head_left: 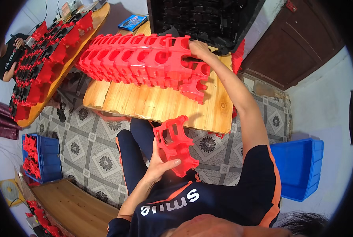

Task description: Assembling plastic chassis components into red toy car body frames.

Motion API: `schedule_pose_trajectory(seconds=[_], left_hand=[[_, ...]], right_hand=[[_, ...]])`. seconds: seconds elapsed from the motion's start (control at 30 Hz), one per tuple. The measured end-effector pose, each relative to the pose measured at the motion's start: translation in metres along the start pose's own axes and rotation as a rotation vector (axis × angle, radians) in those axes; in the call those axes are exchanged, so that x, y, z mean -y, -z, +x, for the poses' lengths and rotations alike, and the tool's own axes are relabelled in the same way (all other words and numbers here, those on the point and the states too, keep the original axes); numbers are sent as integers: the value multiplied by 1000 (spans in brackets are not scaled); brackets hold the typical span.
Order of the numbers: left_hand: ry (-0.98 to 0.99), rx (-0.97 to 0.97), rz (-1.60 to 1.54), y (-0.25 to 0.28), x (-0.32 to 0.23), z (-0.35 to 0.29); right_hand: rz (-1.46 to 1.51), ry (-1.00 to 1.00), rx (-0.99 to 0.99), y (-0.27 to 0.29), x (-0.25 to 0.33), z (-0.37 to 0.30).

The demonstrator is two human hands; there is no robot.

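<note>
My left hand is closed around a red plastic frame part with large openings and prongs, held up over my lap. My right arm stretches across the wooden table. At the right end of a long stack of red plastic frame parts, my right hand is curled with its fingers against the end pieces. The fingertips are partly hidden there, and what they grip, if anything, does not show. The stacked parts nest in rows, with a few standing out at the near right corner.
An open black case with black parts stands behind the stack, near a blue box. Left, another table bears red and black assemblies beside a person. Blue bins flank me; a wooden bench is lower left.
</note>
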State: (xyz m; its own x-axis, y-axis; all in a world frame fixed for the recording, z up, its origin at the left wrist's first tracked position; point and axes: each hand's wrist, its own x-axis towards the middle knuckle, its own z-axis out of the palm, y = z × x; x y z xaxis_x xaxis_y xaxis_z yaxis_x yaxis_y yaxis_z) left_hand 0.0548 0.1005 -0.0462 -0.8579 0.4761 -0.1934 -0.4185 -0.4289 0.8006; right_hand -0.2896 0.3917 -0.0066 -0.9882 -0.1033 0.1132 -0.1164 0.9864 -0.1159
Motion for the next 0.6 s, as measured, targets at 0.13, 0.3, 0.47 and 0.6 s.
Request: schedule_pose_trajectory(seconds=[0.13, 0.3, 0.47, 0.6], left_hand=[[-63, -2, -18, 14, 4, -3], [-149, -13, -67, 18, 11, 6], [-119, -53, -168, 22, -5, 15], [-162, -144, -216, 39, -27, 8]], right_hand=[[-29, 40, 11, 5, 5, -1], [124, -189, -50, 19, 11, -13], [395, -349, -304, 30, -19, -8], [518, -87, -731, 75, 11, -47]])
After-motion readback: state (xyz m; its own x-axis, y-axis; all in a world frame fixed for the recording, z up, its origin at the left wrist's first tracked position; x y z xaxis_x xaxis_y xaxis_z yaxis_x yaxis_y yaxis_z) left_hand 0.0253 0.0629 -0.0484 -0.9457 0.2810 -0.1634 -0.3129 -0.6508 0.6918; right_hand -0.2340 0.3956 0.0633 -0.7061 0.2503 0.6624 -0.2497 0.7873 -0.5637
